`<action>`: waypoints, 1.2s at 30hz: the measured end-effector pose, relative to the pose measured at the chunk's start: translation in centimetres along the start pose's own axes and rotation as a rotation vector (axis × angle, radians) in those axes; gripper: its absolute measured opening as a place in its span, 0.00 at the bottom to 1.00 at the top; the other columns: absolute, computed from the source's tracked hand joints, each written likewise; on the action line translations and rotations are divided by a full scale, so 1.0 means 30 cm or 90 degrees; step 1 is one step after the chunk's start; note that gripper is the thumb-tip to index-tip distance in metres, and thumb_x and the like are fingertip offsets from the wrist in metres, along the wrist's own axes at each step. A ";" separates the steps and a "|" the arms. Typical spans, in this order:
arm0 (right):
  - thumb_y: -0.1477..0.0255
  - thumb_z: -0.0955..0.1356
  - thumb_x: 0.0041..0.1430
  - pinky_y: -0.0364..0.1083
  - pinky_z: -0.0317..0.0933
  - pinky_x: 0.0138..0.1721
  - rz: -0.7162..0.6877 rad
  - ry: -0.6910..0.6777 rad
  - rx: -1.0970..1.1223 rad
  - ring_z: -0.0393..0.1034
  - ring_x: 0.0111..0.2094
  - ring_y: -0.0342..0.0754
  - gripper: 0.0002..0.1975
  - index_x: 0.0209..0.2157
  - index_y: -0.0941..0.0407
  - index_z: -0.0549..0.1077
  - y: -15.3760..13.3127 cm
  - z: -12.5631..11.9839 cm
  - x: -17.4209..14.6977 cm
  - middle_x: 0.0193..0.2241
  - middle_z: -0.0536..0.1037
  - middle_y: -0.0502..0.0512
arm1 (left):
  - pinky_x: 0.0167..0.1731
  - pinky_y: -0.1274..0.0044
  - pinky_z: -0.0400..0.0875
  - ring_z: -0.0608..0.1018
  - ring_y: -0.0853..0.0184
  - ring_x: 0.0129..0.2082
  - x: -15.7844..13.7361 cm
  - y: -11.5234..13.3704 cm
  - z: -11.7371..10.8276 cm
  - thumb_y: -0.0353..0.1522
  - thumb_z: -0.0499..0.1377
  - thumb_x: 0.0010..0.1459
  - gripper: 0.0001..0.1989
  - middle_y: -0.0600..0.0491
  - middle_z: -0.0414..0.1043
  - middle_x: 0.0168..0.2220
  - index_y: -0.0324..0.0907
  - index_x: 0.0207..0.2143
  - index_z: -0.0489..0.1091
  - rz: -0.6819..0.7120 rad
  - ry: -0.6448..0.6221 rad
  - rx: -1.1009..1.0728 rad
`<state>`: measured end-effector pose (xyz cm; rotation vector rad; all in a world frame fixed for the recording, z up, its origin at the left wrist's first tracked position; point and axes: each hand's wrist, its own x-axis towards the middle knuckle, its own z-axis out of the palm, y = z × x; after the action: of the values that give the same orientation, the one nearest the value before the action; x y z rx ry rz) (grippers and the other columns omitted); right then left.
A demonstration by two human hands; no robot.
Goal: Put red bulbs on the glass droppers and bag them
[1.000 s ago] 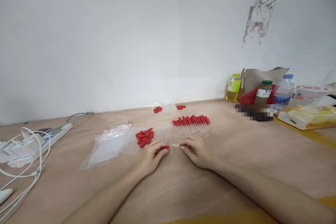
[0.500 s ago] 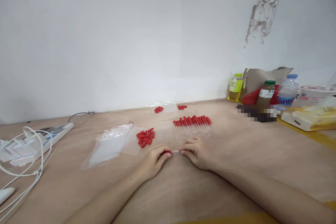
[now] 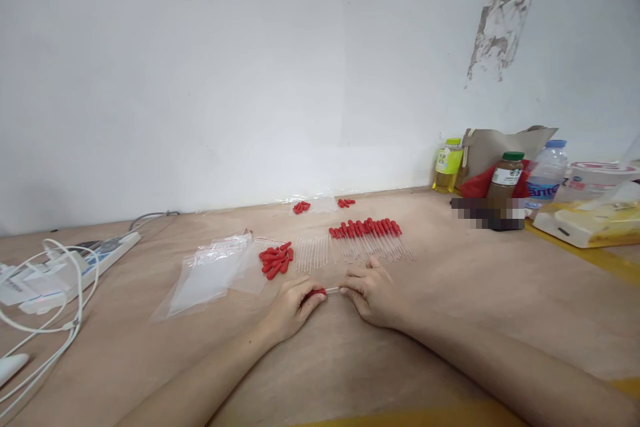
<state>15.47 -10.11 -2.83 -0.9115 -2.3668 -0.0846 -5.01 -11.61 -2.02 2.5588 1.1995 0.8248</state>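
Observation:
My left hand [image 3: 293, 307] pinches a red rubber bulb [image 3: 319, 292] low over the wooden table [image 3: 450, 293]. My right hand [image 3: 373, 292] holds a clear glass dropper tube [image 3: 332, 290] by its end, and the tube meets the bulb between my fingertips. Just beyond my hands lie a pile of loose red bulbs [image 3: 276, 260], a row of bare glass tubes [image 3: 313, 252] and a row of finished droppers with red bulbs [image 3: 369, 237].
Clear plastic bags [image 3: 213, 273] lie to the left of the bulbs. A white power strip with cables [image 3: 65, 273] is at far left. Two small bagged groups of red bulbs [image 3: 323, 205] sit near the wall. Bottles [image 3: 447, 165], a jar and a tissue pack [image 3: 585, 223] stand at right.
My hands have drawn together and slightly nearer to me. The gap between bulb and tube has closed, and the two now touch.

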 end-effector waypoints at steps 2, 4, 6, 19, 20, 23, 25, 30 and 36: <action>0.74 0.59 0.56 0.45 0.43 0.33 -0.003 -0.002 0.001 0.60 0.26 0.40 0.11 0.26 0.56 0.70 -0.006 0.003 -0.001 0.24 0.71 0.50 | 0.29 0.79 0.63 0.69 0.69 0.28 -0.001 0.002 -0.001 0.34 0.48 0.59 0.11 0.53 0.68 0.28 0.40 0.33 0.68 0.011 -0.010 0.014; 0.74 0.59 0.56 0.45 0.43 0.33 -0.002 -0.004 0.002 0.59 0.25 0.40 0.11 0.25 0.56 0.69 -0.009 0.007 -0.002 0.24 0.71 0.50 | 0.29 0.79 0.63 0.69 0.69 0.28 -0.002 0.007 -0.003 0.34 0.47 0.59 0.12 0.52 0.67 0.27 0.39 0.32 0.68 0.025 -0.022 0.023; 0.74 0.59 0.56 0.45 0.43 0.33 0.002 -0.008 0.003 0.59 0.24 0.40 0.11 0.24 0.57 0.68 -0.011 0.010 -0.001 0.23 0.72 0.50 | 0.29 0.79 0.63 0.69 0.69 0.28 -0.002 0.011 -0.005 0.34 0.47 0.60 0.12 0.52 0.67 0.27 0.39 0.32 0.67 0.037 -0.032 0.028; 0.72 0.56 0.59 0.45 0.45 0.35 0.008 -0.023 -0.002 0.60 0.28 0.43 0.14 0.26 0.57 0.69 -0.032 0.003 0.004 0.26 0.72 0.52 | 0.33 0.77 0.64 0.69 0.67 0.32 0.002 0.012 -0.013 0.31 0.45 0.60 0.10 0.50 0.66 0.32 0.40 0.37 0.65 0.080 -0.022 0.061; 0.71 0.57 0.59 0.45 0.45 0.35 0.002 -0.023 -0.014 0.61 0.31 0.44 0.13 0.27 0.57 0.70 -0.036 -0.006 0.004 0.26 0.72 0.52 | 0.33 0.77 0.64 0.69 0.67 0.32 0.001 0.009 -0.011 0.31 0.46 0.60 0.10 0.50 0.66 0.32 0.40 0.37 0.66 0.077 -0.008 0.055; 0.72 0.58 0.57 0.46 0.46 0.35 -0.011 -0.044 -0.054 0.61 0.34 0.46 0.12 0.28 0.56 0.71 -0.044 -0.036 0.003 0.27 0.72 0.54 | 0.33 0.78 0.64 0.69 0.68 0.32 -0.002 -0.003 -0.008 0.31 0.48 0.59 0.09 0.51 0.67 0.33 0.41 0.39 0.66 0.062 0.032 0.033; 0.73 0.59 0.56 0.46 0.47 0.36 0.015 -0.060 -0.061 0.62 0.33 0.46 0.12 0.28 0.56 0.72 -0.035 -0.053 0.004 0.28 0.72 0.55 | 0.31 0.78 0.65 0.69 0.69 0.30 -0.004 -0.013 -0.008 0.31 0.50 0.58 0.10 0.51 0.66 0.35 0.42 0.43 0.64 0.028 0.059 0.025; 0.72 0.60 0.53 0.41 0.51 0.28 0.244 -0.064 0.061 0.64 0.27 0.43 0.10 0.25 0.57 0.72 0.056 -0.070 0.050 0.24 0.74 0.53 | 0.26 0.79 0.63 0.67 0.71 0.25 -0.008 -0.031 -0.015 0.31 0.52 0.55 0.10 0.54 0.62 0.31 0.41 0.41 0.63 -0.062 0.108 0.040; 0.69 0.61 0.48 0.39 0.49 0.21 0.464 -0.029 0.069 0.63 0.20 0.42 0.14 0.14 0.57 0.68 0.154 -0.025 0.188 0.15 0.69 0.51 | 0.22 0.81 0.56 0.64 0.72 0.21 -0.004 -0.017 -0.020 0.34 0.52 0.54 0.11 0.56 0.60 0.22 0.39 0.20 0.59 -0.045 0.046 0.074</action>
<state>15.45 -3.46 0.22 -1.6615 -1.9155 0.3503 -5.74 -11.40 -1.78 2.5799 1.3896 0.8628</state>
